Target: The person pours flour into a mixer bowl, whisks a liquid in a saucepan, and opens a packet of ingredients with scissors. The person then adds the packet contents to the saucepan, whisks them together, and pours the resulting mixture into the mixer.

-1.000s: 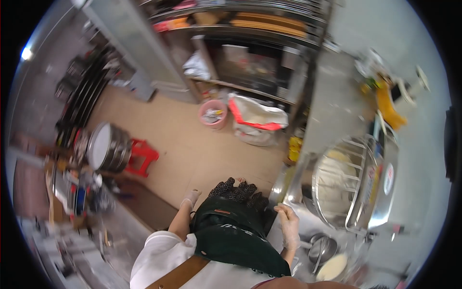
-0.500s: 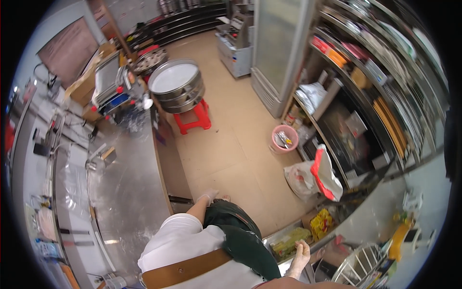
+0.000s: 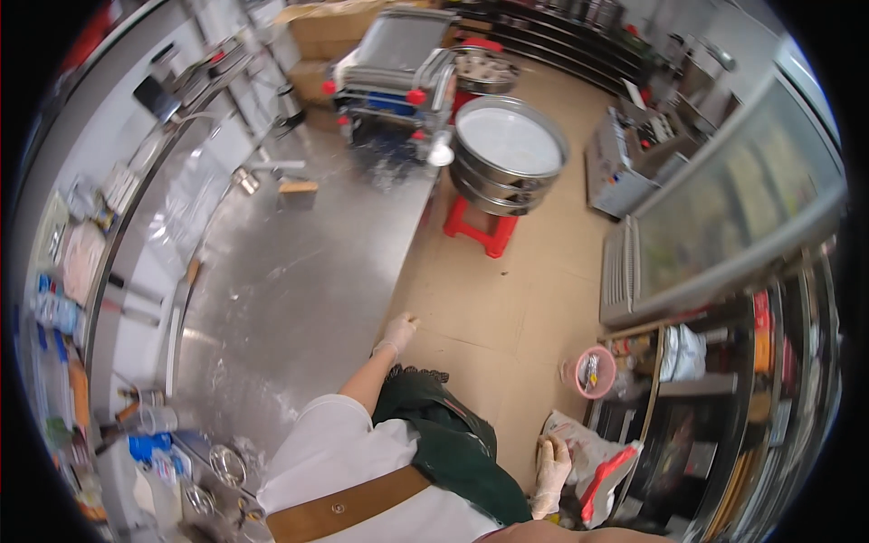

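My left hand (image 3: 396,335), in a thin pale glove, hangs beside the long edge of the steel worktable (image 3: 299,299). Its fingers are curled in and nothing shows in them. On the other side of my body, my right hand (image 3: 551,471), gloved too, is low with bent fingers and no visible object in its grasp. Behind it in the picture lies a white sack with a red band (image 3: 597,457); whether the two touch I cannot tell. A dark green apron (image 3: 434,439) covers my front.
A dough-rolling machine (image 3: 389,81) with red knobs stands at the table's far end. Stacked round steamers (image 3: 507,154) rest on a red stool (image 3: 480,228). To the right are a glass-door fridge (image 3: 724,208), a pink bin (image 3: 588,373) and loaded shelves. Metal bowls (image 3: 228,464) sit near left.
My view has turned to the right, so the table, steamers and fridge appear shifted. My left hand now shows beside the table edge, and my right hand overlaps the sack.
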The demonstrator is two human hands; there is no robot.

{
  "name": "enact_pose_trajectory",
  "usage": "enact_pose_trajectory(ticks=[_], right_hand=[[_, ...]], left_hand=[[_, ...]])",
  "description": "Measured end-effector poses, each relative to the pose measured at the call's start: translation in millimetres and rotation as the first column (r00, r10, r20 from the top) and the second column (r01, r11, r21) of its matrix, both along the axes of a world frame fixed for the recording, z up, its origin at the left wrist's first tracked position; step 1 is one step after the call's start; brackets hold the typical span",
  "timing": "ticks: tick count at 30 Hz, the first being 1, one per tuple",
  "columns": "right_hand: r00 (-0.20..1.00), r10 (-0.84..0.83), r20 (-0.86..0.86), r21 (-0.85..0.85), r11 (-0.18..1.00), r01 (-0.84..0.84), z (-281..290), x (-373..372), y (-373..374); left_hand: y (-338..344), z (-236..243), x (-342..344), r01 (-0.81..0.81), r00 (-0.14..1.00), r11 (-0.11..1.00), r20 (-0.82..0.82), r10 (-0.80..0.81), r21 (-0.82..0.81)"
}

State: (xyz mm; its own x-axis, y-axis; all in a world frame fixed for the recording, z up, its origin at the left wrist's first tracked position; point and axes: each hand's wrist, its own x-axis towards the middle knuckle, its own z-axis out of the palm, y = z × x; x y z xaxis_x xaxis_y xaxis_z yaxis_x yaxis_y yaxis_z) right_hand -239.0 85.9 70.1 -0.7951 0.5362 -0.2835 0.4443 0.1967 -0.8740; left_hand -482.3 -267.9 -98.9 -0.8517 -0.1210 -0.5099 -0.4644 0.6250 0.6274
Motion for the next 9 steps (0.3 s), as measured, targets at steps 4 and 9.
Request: enact_pose_trajectory(ticks=[4,9], right_hand=[[0.922,0.369,0.12,0.147,0.912,-0.384,7.1,-98.7,12.8],[0.802,0.576,0.161,0.146,0.789,-0.596,-6.9,-220.8,12.8]], left_hand=[[-41.0,6.9,8.2,-0.499,0.823,0.809,-0.122,0.554,0.311],[-57.4,28.1,25.9,-0.78,0.583,0.558,0.008,0.812,0.282]])
